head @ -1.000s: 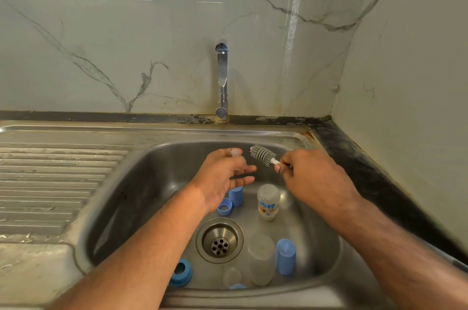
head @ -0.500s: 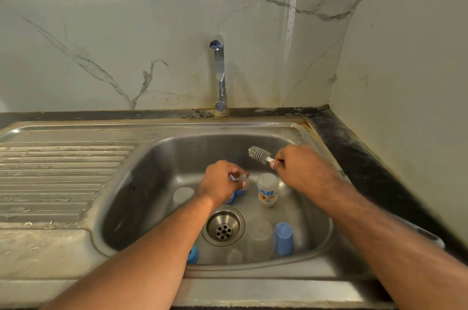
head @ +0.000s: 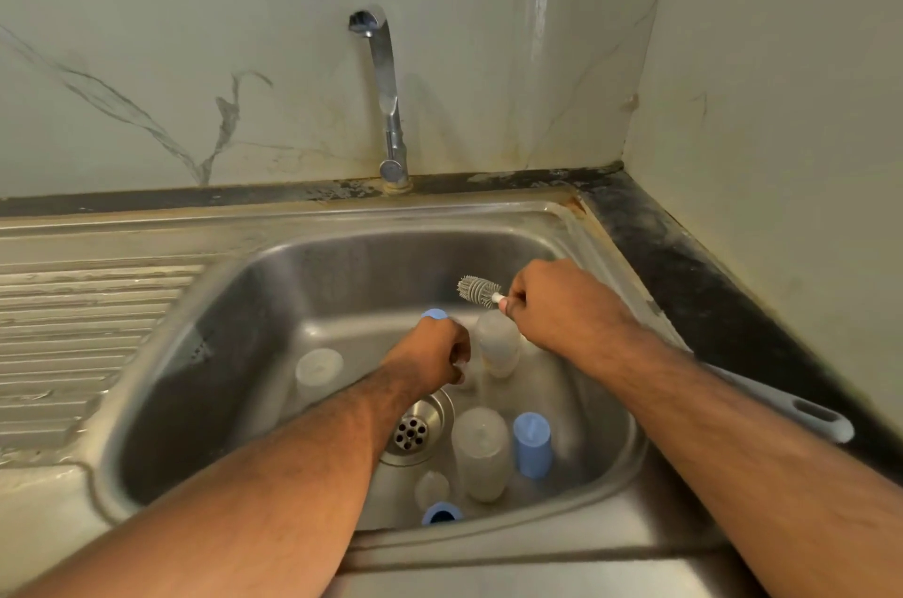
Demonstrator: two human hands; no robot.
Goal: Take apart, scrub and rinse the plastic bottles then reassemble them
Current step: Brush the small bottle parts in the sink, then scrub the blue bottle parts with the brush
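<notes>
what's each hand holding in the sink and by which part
The right hand grips the small grey brush by its white handle end. The left hand is curled in a grip, but what it holds cannot be told.

clear bottle: upright, back of basin | second clear bottle: beside blue cap

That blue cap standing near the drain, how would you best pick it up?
Grip the blue cap around its upright side wall, coming down from above. It stands on end on the sink floor with its closed top up. A clear bottle stands close on its left, so the front and back sides probably give fingers more room.
</notes>
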